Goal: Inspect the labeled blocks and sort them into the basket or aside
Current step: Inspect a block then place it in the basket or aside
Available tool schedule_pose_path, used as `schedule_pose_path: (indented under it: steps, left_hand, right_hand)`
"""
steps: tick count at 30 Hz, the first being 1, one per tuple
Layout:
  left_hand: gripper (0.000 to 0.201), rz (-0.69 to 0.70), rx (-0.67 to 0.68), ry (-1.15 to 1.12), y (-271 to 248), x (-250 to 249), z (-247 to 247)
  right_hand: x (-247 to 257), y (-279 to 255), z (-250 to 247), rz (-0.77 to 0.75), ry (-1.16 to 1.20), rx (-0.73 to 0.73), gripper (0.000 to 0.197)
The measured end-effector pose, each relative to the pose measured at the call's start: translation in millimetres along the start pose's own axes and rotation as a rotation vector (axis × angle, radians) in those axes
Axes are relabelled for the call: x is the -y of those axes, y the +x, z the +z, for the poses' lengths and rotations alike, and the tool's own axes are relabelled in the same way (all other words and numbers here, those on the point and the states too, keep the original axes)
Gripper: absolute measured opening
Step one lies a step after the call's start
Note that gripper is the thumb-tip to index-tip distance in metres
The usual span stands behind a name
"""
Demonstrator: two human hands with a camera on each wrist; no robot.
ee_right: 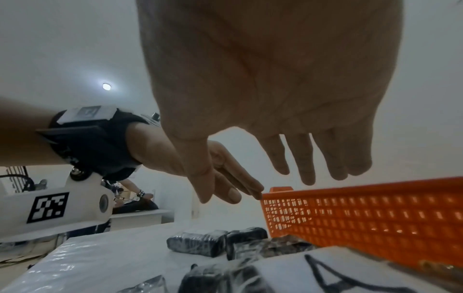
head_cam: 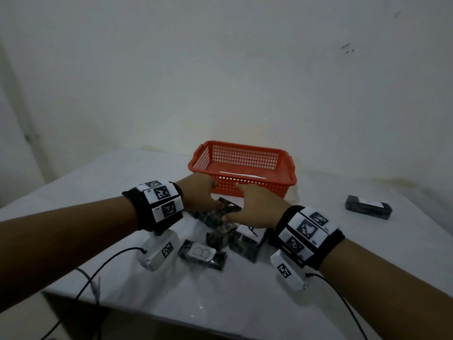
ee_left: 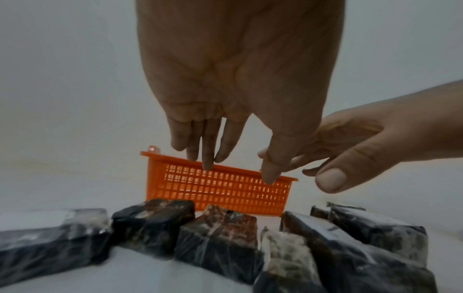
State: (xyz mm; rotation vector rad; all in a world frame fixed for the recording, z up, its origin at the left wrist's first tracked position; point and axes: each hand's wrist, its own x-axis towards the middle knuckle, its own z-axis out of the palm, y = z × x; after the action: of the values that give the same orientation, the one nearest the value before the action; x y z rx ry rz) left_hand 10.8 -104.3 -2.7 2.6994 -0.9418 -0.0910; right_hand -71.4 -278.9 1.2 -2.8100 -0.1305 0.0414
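Observation:
An orange mesh basket (head_cam: 242, 168) stands at the back of the white table, and a white paper strip (head_cam: 241, 174) lies in it. In front of it lies a pile of dark plastic-wrapped blocks (head_cam: 218, 227). One shows a "B" label (head_cam: 202, 253), another an "A" label (ee_right: 325, 275). My left hand (head_cam: 203, 192) and right hand (head_cam: 253, 204) hover close together over the far side of the pile. The wrist views show the left hand (ee_left: 233, 142) and right hand (ee_right: 275, 138) with straight fingers, holding nothing. The blocks (ee_left: 218, 234) sit below the fingertips, apart from them.
One wrapped block (head_cam: 368, 206) lies alone at the right of the table. The table's front-left corner (head_cam: 56, 294) drops off near my left forearm. Thin black cables (head_cam: 103, 268) trail from both wrist cameras. A white wall stands behind the basket.

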Motion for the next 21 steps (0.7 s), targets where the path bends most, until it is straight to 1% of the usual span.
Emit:
schedule_pose_path:
  steps: [2, 4, 6, 8, 10, 12, 15, 18, 21]
  left_hand:
    - [0.039, -0.028, -0.006, 0.020, -4.3, 9.9, 4.9]
    - [0.036, -0.056, 0.004, 0.019, -6.4, 16.5, 11.5]
    - [0.033, -0.082, 0.001, 0.014, -5.5, 18.7, 20.2]
    - [0.034, -0.111, -0.015, -0.006, 0.4, 20.8, 31.0]
    - [0.037, -0.133, -0.004, -0.015, 9.2, 20.7, 41.5]
    - [0.035, -0.167, 0.013, -0.010, 16.9, 17.6, 47.9]
    - [0.031, -0.177, 0.051, 0.027, 24.5, 13.6, 50.4]
    - [0.043, -0.169, 0.080, 0.030, 28.5, 13.3, 54.1]
    - [0.044, -0.186, 0.090, 0.062, 29.0, 10.4, 55.3]
  right_hand:
    - [7.9, 11.1, 8.6, -0.028, 0.036, 0.050, 0.063]
    - [13.4, 21.9, 15.5, -0.034, 0.047, 0.099, 0.044]
    - [15.7, 31.2, 19.5, -0.011, 0.031, 0.129, 0.035]
    - [14.8, 38.9, 22.6, 0.030, 0.002, 0.163, 0.034]
    - [10.2, 45.6, 26.0, 0.081, -0.040, 0.195, 0.032]
    - [4.1, 51.6, 29.9, 0.117, -0.078, 0.214, 0.028]
    - [-3.3, 56.4, 31.7, 0.147, -0.084, 0.189, 0.024]
    - [-11.3, 59.7, 31.9, 0.157, -0.081, 0.158, 0.026]
    - [-17.7, 62.1, 33.3, 0.156, -0.081, 0.147, 0.032]
